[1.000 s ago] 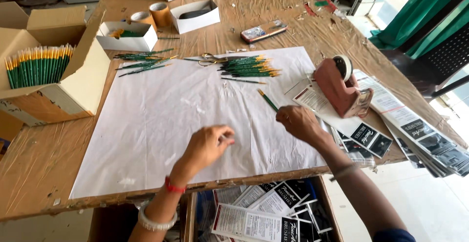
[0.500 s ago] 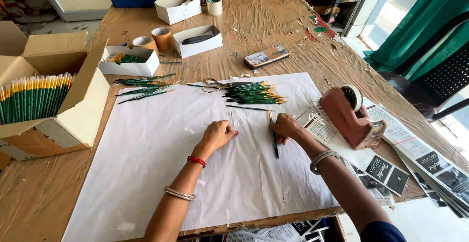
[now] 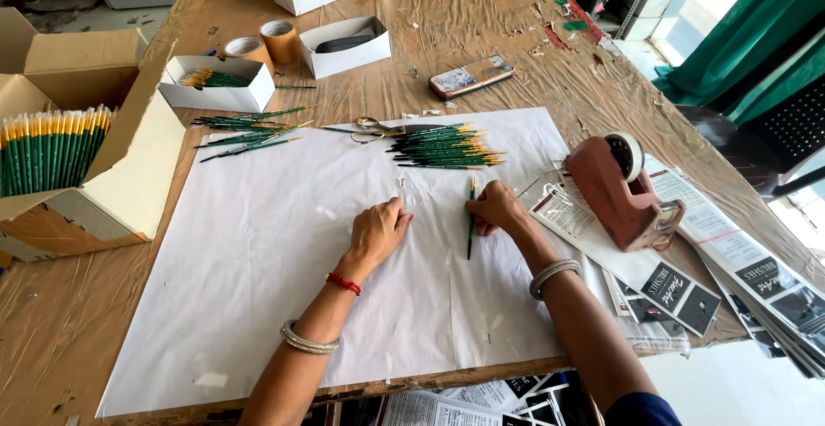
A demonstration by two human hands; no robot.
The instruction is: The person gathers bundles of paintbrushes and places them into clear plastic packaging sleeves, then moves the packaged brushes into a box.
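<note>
Our right hand (image 3: 494, 209) pinches one green brush (image 3: 471, 220), fingers closed on it, tip pointing away from us. Left hand (image 3: 378, 232) rests loosely curled on the paper (image 3: 258, 245), holding nothing. Brush pile (image 3: 447, 147) lies beyond the fingertips, approx. all still loose; card sleeves (image 3: 601, 245) wait at the right.

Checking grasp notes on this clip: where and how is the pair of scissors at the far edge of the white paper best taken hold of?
By the looped handles at the left end of the scissors, from above. They lie flat and closed, blades pointing right toward the pile of green brushes; the handle side looks clear. Both hands are nearer the camera.
</note>
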